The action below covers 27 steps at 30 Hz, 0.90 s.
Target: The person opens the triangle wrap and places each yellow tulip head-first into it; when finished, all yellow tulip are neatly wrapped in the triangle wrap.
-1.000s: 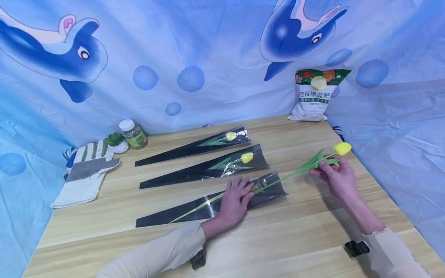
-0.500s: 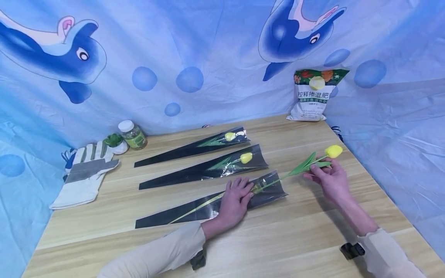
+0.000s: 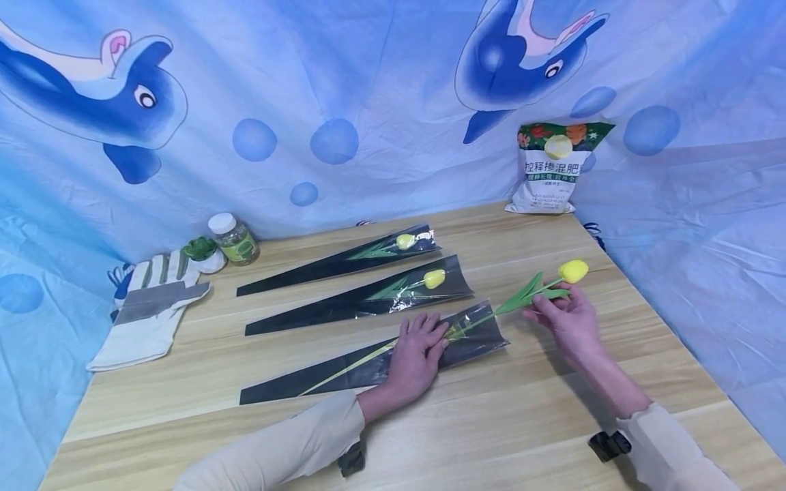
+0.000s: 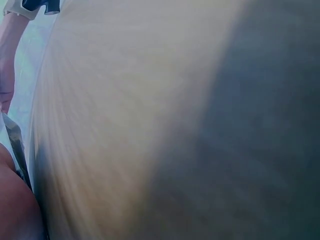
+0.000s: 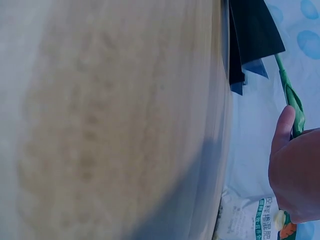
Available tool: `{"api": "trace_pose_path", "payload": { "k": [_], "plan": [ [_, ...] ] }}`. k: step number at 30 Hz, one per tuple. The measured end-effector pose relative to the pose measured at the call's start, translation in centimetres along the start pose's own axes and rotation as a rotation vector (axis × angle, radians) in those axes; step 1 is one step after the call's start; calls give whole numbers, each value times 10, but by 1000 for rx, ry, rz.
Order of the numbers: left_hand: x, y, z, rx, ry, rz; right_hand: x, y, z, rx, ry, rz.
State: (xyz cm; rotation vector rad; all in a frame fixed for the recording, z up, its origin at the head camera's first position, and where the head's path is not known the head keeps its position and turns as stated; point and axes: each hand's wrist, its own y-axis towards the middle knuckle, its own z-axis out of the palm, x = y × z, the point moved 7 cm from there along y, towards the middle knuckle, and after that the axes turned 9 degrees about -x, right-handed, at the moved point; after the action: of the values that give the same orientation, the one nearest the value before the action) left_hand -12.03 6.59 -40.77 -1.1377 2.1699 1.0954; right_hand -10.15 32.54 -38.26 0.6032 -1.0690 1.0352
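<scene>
A yellow tulip (image 3: 573, 271) with green leaves is pinched near its head by my right hand (image 3: 568, 324). Its stem runs left into the wide mouth of the nearest black, clear-fronted flower sleeve (image 3: 295, 383), and shows through the film down to near the narrow end. My left hand (image 3: 414, 358) rests across that sleeve, fingers spread forward, hiding part of the stem. In the right wrist view, the thumb lies against the green leaves (image 5: 295, 107) just outside the dark sleeve's mouth (image 5: 257, 30). The left wrist view catches only an edge of the left hand (image 4: 17, 205).
Two more sleeves, the middle one (image 3: 356, 300) and the far one (image 3: 338, 262), each contain a yellow tulip. At the left lie work gloves (image 3: 150, 307), a small potted plant (image 3: 205, 254) and a lidded jar (image 3: 235, 239). A fertilizer bag (image 3: 549, 170) stands at the back right.
My right hand has moved left with the tulip, and its stem has slid further into the nearest sleeve. The leaves now reach the sleeve's mouth. My left hand has stayed put.
</scene>
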Motion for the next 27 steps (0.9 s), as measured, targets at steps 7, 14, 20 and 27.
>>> {"api": "trace_pose_path", "payload": {
  "k": [7,14,20,27],
  "plan": [
    [-1,2,0,-12,0,-2,-11,-3,3,19,3,110],
    [-3,2,0,-20,16,1,-14,-6,7,30,15,150],
    [-5,4,0,-22,44,2,-19,-8,11,40,-56,170],
    [-6,6,1,-9,48,-17,-24,-10,14,71,-93,191]
  ]
}}
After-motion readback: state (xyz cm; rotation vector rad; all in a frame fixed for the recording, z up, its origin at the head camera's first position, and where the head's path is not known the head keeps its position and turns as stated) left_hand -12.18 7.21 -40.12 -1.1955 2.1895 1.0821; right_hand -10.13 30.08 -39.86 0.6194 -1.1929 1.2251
